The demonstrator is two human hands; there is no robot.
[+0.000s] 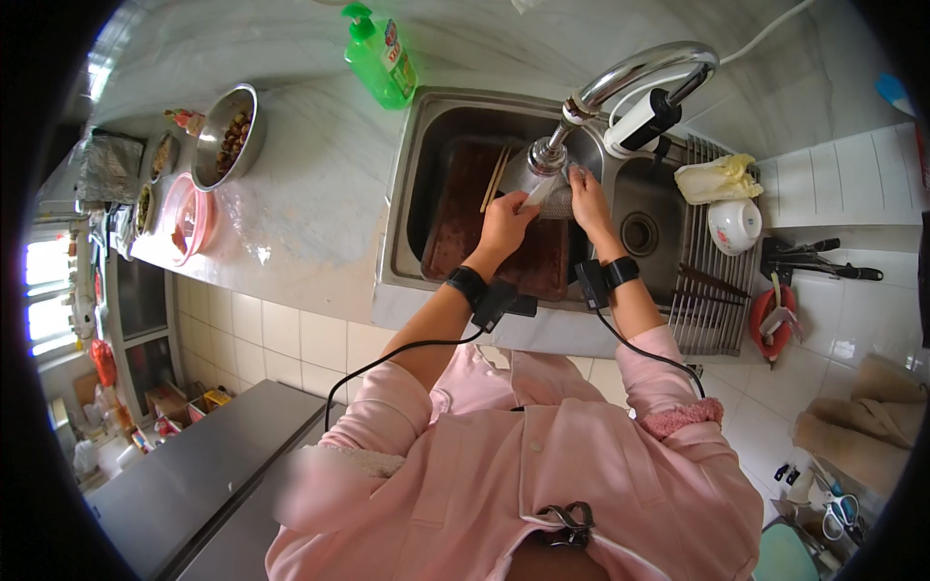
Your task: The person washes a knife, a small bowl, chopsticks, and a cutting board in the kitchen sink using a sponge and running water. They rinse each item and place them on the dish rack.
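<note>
Both my hands are over the left basin of the steel sink [403, 196], just below the faucet's spray head [546, 156]. My left hand [505, 229] grips a slim white utensil, perhaps a spoon [539, 193]; its far end is partly hidden. In my right hand [590, 203] is a grey, mesh-like scrubbing cloth [558, 205], close against the white utensil. Beneath them a reddish-brown rectangular tray [465, 240] lies in the basin. A pair of wooden chopsticks [495, 179] rests beside my left hand, over the tray.
A green soap bottle [381, 62] stands behind the sink. Leftward are a steel bowl of round brown items [211, 156] and a pink container [205, 232]. A drying rack [701, 312] at right bears a cabbage piece [716, 178] and a white bowl [734, 226]. The chrome faucet [647, 58] arches overhead.
</note>
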